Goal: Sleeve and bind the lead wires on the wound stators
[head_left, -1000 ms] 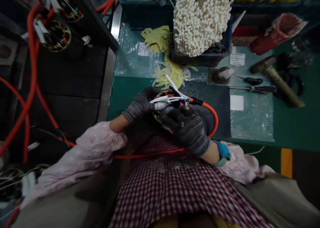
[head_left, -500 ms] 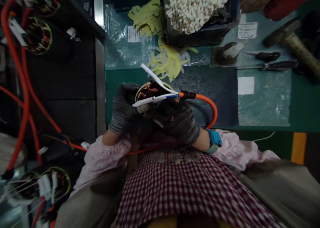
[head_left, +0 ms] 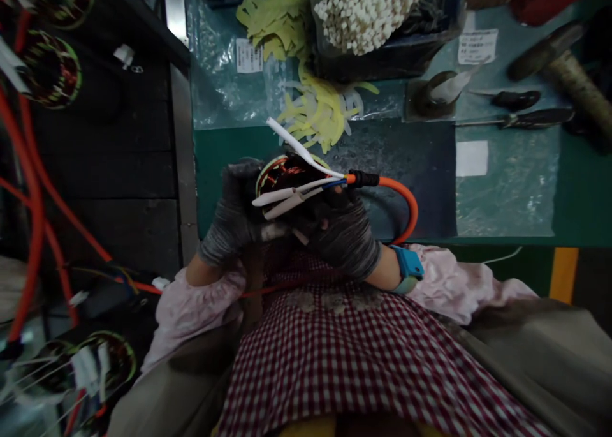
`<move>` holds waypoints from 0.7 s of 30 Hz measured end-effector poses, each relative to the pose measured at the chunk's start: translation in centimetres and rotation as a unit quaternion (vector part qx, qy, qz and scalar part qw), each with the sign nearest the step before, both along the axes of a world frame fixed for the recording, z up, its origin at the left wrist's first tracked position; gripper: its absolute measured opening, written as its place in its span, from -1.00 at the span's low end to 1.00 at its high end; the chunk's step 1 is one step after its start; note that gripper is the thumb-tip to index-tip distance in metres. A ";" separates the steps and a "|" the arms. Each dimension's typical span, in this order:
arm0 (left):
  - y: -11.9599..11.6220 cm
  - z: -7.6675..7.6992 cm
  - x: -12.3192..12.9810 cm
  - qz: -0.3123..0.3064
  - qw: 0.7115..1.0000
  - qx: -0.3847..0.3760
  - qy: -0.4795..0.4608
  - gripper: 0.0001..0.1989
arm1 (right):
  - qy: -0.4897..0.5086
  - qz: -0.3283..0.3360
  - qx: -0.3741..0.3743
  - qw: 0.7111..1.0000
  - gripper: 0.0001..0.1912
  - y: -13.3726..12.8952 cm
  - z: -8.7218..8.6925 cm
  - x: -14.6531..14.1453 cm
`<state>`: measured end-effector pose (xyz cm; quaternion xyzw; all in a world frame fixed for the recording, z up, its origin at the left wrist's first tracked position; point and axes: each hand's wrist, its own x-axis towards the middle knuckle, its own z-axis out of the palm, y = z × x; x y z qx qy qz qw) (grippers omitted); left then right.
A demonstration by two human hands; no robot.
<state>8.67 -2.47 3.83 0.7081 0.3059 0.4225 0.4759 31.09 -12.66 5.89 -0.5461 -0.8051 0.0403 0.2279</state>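
Two gloved hands are working at a wound ring (head_left: 281, 170), whose rim is tilting into view at the near edge of a green bench (head_left: 222, 145). In the last half second, two pale sleeved leads (head_left: 285, 205) below the ring's opening have been separating and are now showing side by side, while an upper white lead (head_left: 289, 137) is slanting away across the far rim. That is leaving the lead ends easier to tell apart, though they are apparently still being sorted by hand.

The left hand (head_left: 228, 220) is sitting at the ring's left side, wrist angling in from below, thumb lying near the rim and fingers curving inward beneath the leads; whether it is gripping anything is not showing. The right hand (head_left: 348, 234) is reaching in from the lower right, palm turning down, fingers bunching under the leads. Its hold is narrow-looking, but what it is pinching is staying hidden.

To the ring's right, an orange cable (head_left: 406, 201) is looping from a black collar (head_left: 364, 178). Beyond the ring, yellow strips (head_left: 329, 117) are lying in a heap; farther right of it, a screwdriver (head_left: 538, 118) is resting near a hammer (head_left: 576, 83).
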 end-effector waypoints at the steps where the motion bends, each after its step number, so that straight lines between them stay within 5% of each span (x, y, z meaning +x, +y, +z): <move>1: -0.3 0.1 -0.1 -0.006 1.000 -0.005 0.018 -0.06 | 0.001 0.007 -0.022 1.000 -0.65 -0.1 0.2 0.0; 3: -0.8 0.3 -0.4 -0.006 0.998 -0.021 0.055 -0.11 | -0.002 0.020 -0.047 0.999 -0.65 -0.3 0.7 0.2; 6: -1.8 0.6 -0.4 0.019 0.996 -0.033 0.084 -0.14 | 0.018 0.054 0.026 0.998 -0.68 -0.7 1.7 1.7; 11: -3.4 1.1 1.4 0.047 0.994 -0.022 0.096 -0.19 | 0.031 -0.026 0.123 0.992 -0.76 0.1 3.3 4.3; 17: -3.8 1.5 4.6 0.074 0.985 0.101 0.120 -0.16 | 0.044 -0.093 -0.071 0.992 -0.31 1.6 3.3 5.4; 21: -3.3 2.0 4.8 0.041 0.987 0.078 0.138 -0.16 | 0.053 0.025 -0.135 0.989 -0.51 2.6 2.6 7.6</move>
